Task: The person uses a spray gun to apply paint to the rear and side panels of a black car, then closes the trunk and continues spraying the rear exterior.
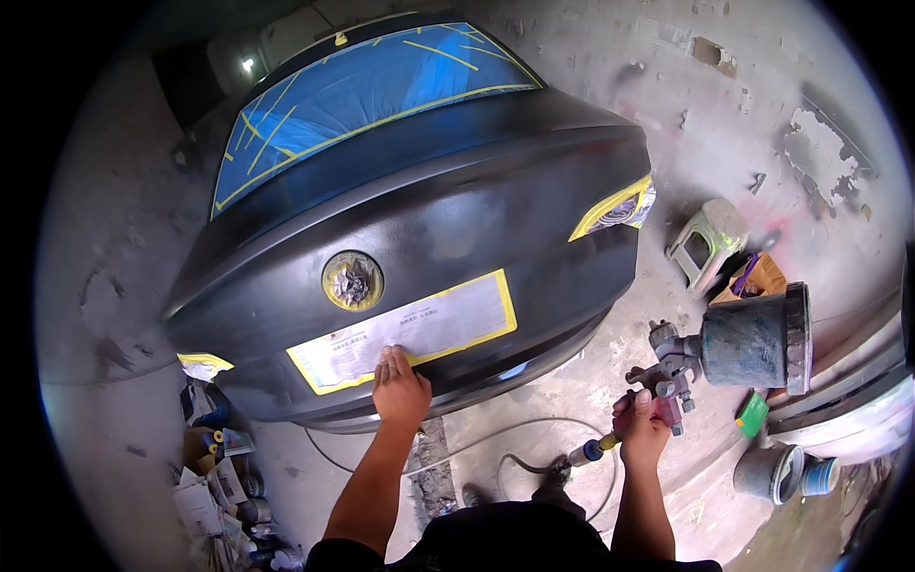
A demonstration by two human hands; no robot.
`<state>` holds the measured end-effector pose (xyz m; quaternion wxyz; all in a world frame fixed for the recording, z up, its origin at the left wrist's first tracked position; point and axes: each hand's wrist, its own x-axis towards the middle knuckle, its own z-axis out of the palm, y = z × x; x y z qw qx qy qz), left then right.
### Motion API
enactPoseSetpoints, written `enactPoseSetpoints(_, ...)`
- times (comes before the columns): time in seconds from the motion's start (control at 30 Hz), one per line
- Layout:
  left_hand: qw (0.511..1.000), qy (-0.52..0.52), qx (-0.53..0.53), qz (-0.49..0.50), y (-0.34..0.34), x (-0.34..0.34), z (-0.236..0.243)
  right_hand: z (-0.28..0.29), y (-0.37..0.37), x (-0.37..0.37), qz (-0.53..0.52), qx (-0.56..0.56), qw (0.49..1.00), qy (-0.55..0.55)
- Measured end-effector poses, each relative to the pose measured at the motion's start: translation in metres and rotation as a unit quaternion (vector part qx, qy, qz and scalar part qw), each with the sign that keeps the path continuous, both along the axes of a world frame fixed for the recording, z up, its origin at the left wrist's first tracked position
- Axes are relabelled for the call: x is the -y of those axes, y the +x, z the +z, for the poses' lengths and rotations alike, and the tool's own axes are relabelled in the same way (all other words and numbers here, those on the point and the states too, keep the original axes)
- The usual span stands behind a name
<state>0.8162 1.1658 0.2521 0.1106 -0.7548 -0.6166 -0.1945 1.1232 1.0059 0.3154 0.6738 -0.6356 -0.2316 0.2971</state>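
Note:
A dark grey-black car rear (457,224) fills the middle of the view. White paper edged with yellow tape (448,315) covers a rectangle low on it. My left hand (401,389) rests its fingertips on the lower edge of this paper, fingers extended and holding nothing. Off to the right, my right hand (644,434) grips a spray gun (679,367) by its handle. A large paint-stained cup (748,338) is attached to the gun and lies tilted sideways. An air hose (515,458) runs from the handle's base over the floor.
Blue film (372,100) taped in yellow covers the rear window. Masking also covers the round emblem (353,281) and both lights (615,210). A stool (710,238), a cardboard box (758,276) and buckets (767,474) stand right; clutter (224,481) lies lower left.

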Motion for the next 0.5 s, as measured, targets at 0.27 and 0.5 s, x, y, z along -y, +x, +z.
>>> enactPoseSetpoints(0.27,1.0,-0.006,-0.012,-0.018,-0.003,-0.003,-0.001,-0.045,-0.075,-0.005,0.359,0.132,0.922,-0.052)
enactPoseSetpoints(0.5,0.999,0.006,-0.03,-0.021,0.0,-0.001,0.003,-0.051,-0.079,-0.012,0.324,-0.028,0.941,-0.092)
